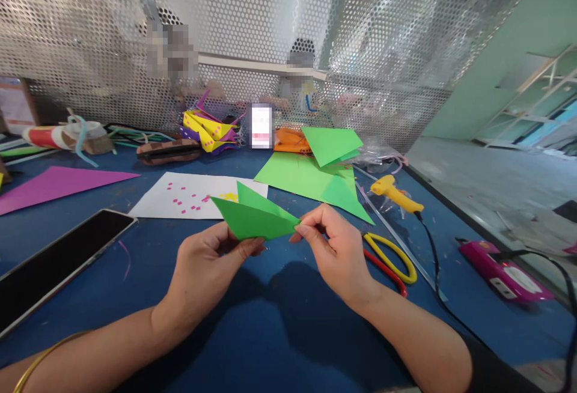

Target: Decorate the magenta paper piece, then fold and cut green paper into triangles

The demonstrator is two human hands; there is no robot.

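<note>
We hold a folded piece of bright green paper point(253, 217), a pointed wedge with a second flap standing up behind it, lifted just above the blue felt-covered table point(270, 309), in front of the white sheet dotted with pink and yellow specks point(189, 196). The work in hand looks to us like a folding step: the wedge is already creased into layers, and the right-hand tip is being pinched flat. The next move, as we judge it, calls for a firm, even press along that edge while the other side keeps the layers from slipping.

Our left hand point(205, 270) is closed around the wide end of the wedge from below, thumb tucked under the paper and fingers curled beneath it, the wrist low and the forearm coming in from the lower left. Our right hand point(336, 249) nips the narrow tip between thumb and forefinger, the remaining fingers bent into the palm, knuckles turned up.

Just right of the white sheet lie larger sheets of green paper point(311, 173), some folded. Farther right from it sit yellow-and-red-handled scissors point(392, 258) and a yellow glue gun point(394, 191). Left of the white sheet are a purple paper triangle point(58, 184) and a dark phone point(54, 261).
</note>
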